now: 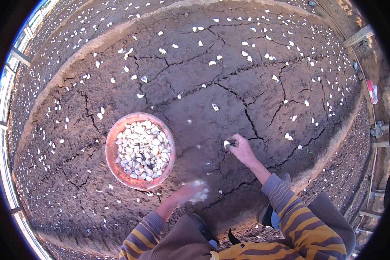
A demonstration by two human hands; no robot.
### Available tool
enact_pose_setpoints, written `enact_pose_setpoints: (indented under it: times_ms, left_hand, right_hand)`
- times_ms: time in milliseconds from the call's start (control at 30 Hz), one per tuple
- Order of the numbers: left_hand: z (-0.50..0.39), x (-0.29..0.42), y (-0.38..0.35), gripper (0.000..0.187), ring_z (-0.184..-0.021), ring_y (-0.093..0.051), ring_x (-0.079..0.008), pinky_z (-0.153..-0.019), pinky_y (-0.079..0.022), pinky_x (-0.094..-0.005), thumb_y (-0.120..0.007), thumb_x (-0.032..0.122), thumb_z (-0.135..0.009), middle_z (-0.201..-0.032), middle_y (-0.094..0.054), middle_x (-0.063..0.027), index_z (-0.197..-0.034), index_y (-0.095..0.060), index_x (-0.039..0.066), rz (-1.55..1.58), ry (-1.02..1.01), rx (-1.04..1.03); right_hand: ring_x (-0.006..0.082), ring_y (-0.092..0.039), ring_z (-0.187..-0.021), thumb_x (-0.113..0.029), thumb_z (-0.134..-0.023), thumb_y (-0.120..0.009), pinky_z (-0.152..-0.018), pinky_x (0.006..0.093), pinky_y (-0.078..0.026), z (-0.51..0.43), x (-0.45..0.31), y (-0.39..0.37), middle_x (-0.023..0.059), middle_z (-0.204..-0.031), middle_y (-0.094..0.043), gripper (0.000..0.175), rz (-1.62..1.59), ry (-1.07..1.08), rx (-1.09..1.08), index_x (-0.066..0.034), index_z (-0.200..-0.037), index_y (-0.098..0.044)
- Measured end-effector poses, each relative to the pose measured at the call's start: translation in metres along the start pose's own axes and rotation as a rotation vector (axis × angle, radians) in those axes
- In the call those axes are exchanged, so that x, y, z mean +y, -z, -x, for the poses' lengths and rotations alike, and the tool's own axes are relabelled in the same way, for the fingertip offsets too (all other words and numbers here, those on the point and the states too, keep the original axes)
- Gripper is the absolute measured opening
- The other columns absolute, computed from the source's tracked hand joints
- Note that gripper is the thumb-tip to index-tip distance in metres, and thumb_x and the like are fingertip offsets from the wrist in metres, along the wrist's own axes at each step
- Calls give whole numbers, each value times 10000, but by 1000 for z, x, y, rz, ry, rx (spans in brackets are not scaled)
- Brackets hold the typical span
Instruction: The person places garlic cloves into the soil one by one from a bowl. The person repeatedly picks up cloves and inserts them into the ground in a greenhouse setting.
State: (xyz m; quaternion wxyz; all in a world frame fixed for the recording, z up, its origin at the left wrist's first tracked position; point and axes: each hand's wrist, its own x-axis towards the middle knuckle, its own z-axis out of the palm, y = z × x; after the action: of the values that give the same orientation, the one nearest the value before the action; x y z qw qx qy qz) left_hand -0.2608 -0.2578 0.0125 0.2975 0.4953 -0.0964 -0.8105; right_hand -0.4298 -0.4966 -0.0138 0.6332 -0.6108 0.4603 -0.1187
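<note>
A round, worn reddish basin filled with pale garlic cloves stands on the cracked soil, left of the middle. My right hand is low over the bed and pinches one garlic clove between thumb and fingers. Nearer to me, right of and below the basin, my left hand is blurred and holds a handful of garlic cloves. More single cloves lie spread over the soil around and beyond both hands.
A raised soil ridge curves around the bed at the back and left. Wide cracks run across the soil. My shoes are at the near edge. Posts and a red and white packet are at the right.
</note>
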Motion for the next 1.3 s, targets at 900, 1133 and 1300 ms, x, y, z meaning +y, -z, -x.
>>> enact_pose_setpoints:
  times_ms: [900, 1133, 1300]
  left_hand:
    - [-11, 5, -4, 489, -1211, -517, -354, -928, -473, -433, -379, 402, -1005, -1375, -492, -159, -1391, -433, 106, 867, -236, -145]
    - [-6, 7, 1, 521, -1213, -522, -371, -944, -480, -445, -362, 416, -1000, -1373, -494, -169, -1395, -423, 82, 821, -294, -116]
    - [-13, 0, -3, 478, -1112, -591, -344, -895, -507, -404, -369, 375, -1001, -1308, -546, -152, -1348, -463, 59, 522, -312, -9]
  right_hand:
    - [383, -607, -884, -47, -793, -636, -738, 457, -505, -57, 21, -5, 181, -957, -557, 146, 1048, 471, 136, -18, -912, -556]
    - [354, -616, -863, -108, -823, -685, -740, 410, -497, 12, -41, -32, 154, -984, -594, 189, 577, 320, -109, -11, -971, -620]
    - [390, -587, -948, -155, -872, -625, -807, 453, -468, 57, -40, -63, 190, -990, -582, 214, 480, 368, -345, -10, -1027, -606]
